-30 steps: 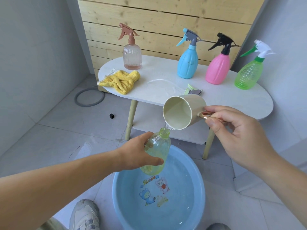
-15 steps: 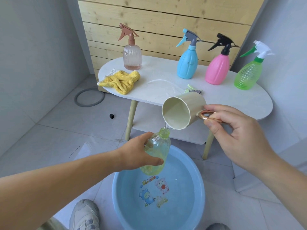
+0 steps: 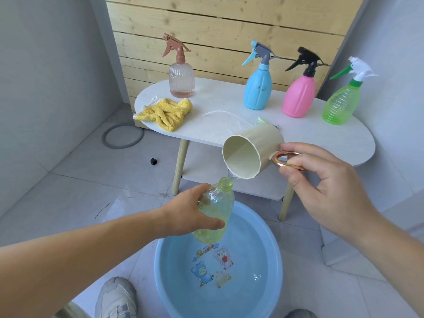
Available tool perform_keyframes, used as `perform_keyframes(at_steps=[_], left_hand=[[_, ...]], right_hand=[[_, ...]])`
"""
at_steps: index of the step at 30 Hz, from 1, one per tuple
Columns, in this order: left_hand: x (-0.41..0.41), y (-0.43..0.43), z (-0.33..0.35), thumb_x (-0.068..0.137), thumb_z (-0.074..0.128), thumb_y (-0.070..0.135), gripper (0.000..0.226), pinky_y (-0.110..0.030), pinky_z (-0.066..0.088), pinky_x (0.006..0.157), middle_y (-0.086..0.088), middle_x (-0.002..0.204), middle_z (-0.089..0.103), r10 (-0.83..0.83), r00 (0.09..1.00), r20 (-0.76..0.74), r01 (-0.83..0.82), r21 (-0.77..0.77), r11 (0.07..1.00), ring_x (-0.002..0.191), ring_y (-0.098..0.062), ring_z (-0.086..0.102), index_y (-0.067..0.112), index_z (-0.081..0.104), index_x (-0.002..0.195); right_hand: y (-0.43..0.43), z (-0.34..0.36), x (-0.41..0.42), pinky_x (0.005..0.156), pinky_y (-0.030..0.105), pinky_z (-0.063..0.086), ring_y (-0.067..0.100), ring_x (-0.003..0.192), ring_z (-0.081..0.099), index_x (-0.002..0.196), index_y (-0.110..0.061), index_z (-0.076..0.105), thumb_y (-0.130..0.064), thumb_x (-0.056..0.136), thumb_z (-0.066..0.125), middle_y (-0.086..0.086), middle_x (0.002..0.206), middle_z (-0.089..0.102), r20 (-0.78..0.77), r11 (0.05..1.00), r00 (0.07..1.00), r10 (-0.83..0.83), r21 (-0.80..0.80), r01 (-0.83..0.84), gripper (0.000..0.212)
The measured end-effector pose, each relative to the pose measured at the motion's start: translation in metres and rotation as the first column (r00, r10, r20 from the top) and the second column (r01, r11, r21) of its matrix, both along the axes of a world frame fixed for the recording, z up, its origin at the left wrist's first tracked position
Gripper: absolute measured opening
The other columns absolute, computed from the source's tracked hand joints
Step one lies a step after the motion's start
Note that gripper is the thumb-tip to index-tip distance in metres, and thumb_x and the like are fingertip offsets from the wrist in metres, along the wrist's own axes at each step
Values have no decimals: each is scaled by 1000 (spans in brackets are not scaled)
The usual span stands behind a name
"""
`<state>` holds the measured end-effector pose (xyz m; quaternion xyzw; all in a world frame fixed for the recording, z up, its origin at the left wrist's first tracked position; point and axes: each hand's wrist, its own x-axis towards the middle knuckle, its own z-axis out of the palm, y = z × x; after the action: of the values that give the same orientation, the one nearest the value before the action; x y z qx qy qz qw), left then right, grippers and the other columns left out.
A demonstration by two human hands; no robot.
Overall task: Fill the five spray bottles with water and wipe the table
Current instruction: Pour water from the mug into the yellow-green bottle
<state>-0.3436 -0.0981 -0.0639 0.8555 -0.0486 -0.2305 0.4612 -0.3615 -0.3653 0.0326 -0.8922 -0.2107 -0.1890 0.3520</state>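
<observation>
Bottom edge: shoe (image 3: pixel 117 297) on tile, just L of blue basin (image 3: pixel 161 278). Water inside, cartoon stickers on bottom.

Above basin: L hand (image 3: pixel 190 215) wrapped round belly of capless yellow-green bottle (image 3: pixel 218 203), thumb in front. Neck up, leaning slightly R. Some liquid in lower part.

R hand (image 3: pixel 321 187) pinching cup (image 3: pixel 263 143) by copper ring handle (image 3: pixel 284 160), thumb below, index over top. Cup tipped on side, mouth twd L, lip just above bottle neck, thin trickle at lip.

Behind: white oval table (image 3: pixel 344 145), shelf underneath. On top, L to R:
- yellow cloth (image 3: pixel 165 113), bunched at L end
- clear bottle (image 3: pixel 182 81), brown sprayer, bit of pinkish liquid at base
- blue bottle (image 3: pixel 257 88)
- pink bottle (image 3: pixel 298 97), black sprayer
- green bottle (image 3: pixel 341 104) at R end

All four upright, well apart. Wet patch mid-table. Small green part behind cup, mostly hidden, can't ID.

Floor L of table: grey ring (image 3: pixel 122 138), black cube (image 3: pixel 153 161). Far back: slat wall (image 3: pixel 229 31).
</observation>
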Motion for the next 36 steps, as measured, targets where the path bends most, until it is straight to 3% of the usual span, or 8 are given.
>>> perform_keyframes(at_steps=[7, 11, 23, 36], left_hand=[[-1, 0, 1, 58, 85, 52, 75, -41, 63, 84, 10, 115, 64, 7, 1000, -7, -7, -3, 1000, 107, -16, 66, 44, 53, 125], [-1, 0, 2, 64, 87, 46, 70, -41, 63, 85, 10, 113, 65, 9, 1000, -2, -9, -12, 1000, 106, -15, 66, 44, 54, 126], [-3, -2, 5, 72, 89, 38, 67, -38, 63, 85, 10, 113, 65, 5, 1000, 5, -6, 12, 1000, 103, -14, 68, 41, 53, 129], [-4, -3, 5, 70, 88, 42, 65, -38, 63, 84, 12, 112, 65, -4, 1000, 15, 4, 8, 1000, 103, -13, 68, 41, 54, 125]], right_hand=[[1, 0, -1, 99, 39, 47, 15, 116, 59, 90, -21, 72, -26, 91, 59, -9, 126, 63, 20, 1000, 1000, 1, -31, 0, 14], [1, -1, -1, 98, 42, 48, 17, 114, 59, 87, -18, 72, -34, 92, 55, -10, 128, 61, 33, 999, 999, 10, -50, -8, 24], [3, -4, -1, 98, 40, 47, 21, 113, 59, 85, -13, 71, -34, 92, 54, -6, 130, 59, 92, 995, 994, 57, -85, -49, 28], [6, -12, 2, 96, 30, 43, 32, 108, 55, 82, -4, 69, -21, 93, 59, 11, 132, 59, 267, 952, 949, 168, -292, -86, 22]])
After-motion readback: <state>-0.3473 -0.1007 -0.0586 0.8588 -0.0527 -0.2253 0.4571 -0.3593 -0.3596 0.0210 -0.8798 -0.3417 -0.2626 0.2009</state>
